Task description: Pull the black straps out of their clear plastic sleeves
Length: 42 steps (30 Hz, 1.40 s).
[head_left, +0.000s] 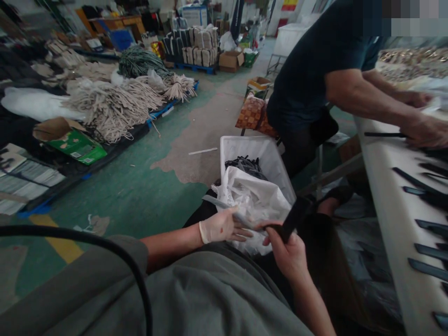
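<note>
My left hand, in a thin whitish glove, is in front of my lap with its fingers stretched towards the right. A long flat grey strip passes under its thumb and slants down towards my right hand. My right hand is bare and closed on a dark flat strap, whose broad black end stands up above the fingers. Whether strip and strap are one piece I cannot tell. Just beyond my hands, a crumpled white plastic bag lies over the near part of a white bin with dark strips inside.
At right, a co-worker bends over a white table with several black strips. Bundles of beige straps and a green carton are at left. A black cable crosses the lower left.
</note>
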Motion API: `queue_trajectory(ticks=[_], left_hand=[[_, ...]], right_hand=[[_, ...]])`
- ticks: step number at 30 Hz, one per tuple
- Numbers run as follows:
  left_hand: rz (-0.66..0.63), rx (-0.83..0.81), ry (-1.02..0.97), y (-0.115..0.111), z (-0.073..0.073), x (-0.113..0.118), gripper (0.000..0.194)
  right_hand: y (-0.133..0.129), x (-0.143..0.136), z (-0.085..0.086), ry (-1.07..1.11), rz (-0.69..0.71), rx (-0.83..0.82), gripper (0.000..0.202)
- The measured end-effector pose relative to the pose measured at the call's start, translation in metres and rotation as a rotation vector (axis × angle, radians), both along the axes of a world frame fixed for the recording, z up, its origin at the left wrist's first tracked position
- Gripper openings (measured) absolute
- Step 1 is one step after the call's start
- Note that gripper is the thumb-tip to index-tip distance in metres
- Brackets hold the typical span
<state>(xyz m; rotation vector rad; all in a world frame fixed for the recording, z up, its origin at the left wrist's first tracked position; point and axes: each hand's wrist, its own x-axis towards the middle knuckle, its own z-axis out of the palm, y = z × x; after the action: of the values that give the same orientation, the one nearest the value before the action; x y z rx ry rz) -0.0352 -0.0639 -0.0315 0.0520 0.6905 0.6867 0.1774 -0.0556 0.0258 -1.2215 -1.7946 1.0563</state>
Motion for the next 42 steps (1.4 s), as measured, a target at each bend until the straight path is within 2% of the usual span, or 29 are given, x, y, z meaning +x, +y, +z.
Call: queue_trajectory(ticks=[2, 3, 6, 8, 9, 10, 12, 16, 19, 22, 25, 30, 34, 37, 42], left_hand=[[0.199, -0.153, 0.11, 0.007, -0.008, -0.023, 0.049], [0.343, -0.21, 0.168, 0.013, -0.011, -0.037, 0.046], [0.758, -0.252, 0.297, 0.037, -0.011, -0.078, 0.036], [0.909, -0.207, 0.333, 0.054, -0.004, -0.093, 0.032], [0.919, -0.152, 0.34, 0.06, 0.001, -0.095, 0.03], [0.882, -0.076, 0.347, 0.064, 0.005, -0.092, 0.028], [0.712, 0.126, 0.369, 0.066, 0.012, -0.075, 0.022], [0.181, 0.497, 0.438, 0.047, 0.012, -0.027, 0.033], [-0.142, 0.642, 0.456, 0.03, 0.007, -0.005, 0.042], [-0.325, 0.686, 0.48, 0.019, 0.004, 0.005, 0.042], [-0.405, 0.726, 0.522, 0.014, 0.004, 0.008, 0.037], [-0.45, 0.791, 0.622, 0.011, 0.011, 0.007, 0.04], [-0.5, 0.793, 0.61, 0.011, 0.013, 0.007, 0.046], [-0.494, 0.736, 0.594, 0.011, 0.01, 0.007, 0.047], [-0.417, 0.647, 0.575, 0.011, 0.005, 0.01, 0.048]], right_hand=[[-0.006, 0.018, 0.008, 0.044, -0.04, -0.007, 0.023], [-0.009, 0.028, 0.011, 0.067, -0.053, -0.014, 0.023], [-0.019, 0.052, 0.015, 0.136, -0.056, -0.064, 0.021], [-0.023, 0.055, 0.014, 0.164, -0.037, -0.116, 0.023], [-0.024, 0.053, 0.013, 0.173, -0.026, -0.147, 0.025], [-0.024, 0.048, 0.012, 0.178, -0.017, -0.183, 0.027], [-0.02, 0.035, 0.011, 0.198, -0.024, -0.262, 0.03], [0.004, 0.019, 0.015, 0.328, -0.132, -0.33, 0.035], [0.028, 0.026, 0.018, 0.434, -0.2, -0.291, 0.033], [0.043, 0.038, 0.021, 0.475, -0.165, -0.256, 0.03], [0.052, 0.045, 0.023, 0.502, -0.165, -0.246, 0.029], [0.056, 0.048, 0.017, 0.563, -0.252, -0.314, 0.03], [0.052, 0.051, 0.015, 0.62, -0.18, -0.355, 0.03], [0.049, 0.054, 0.021, 0.659, -0.111, -0.349, 0.033], [0.047, 0.058, 0.018, 0.724, -0.15, -0.376, 0.035]])
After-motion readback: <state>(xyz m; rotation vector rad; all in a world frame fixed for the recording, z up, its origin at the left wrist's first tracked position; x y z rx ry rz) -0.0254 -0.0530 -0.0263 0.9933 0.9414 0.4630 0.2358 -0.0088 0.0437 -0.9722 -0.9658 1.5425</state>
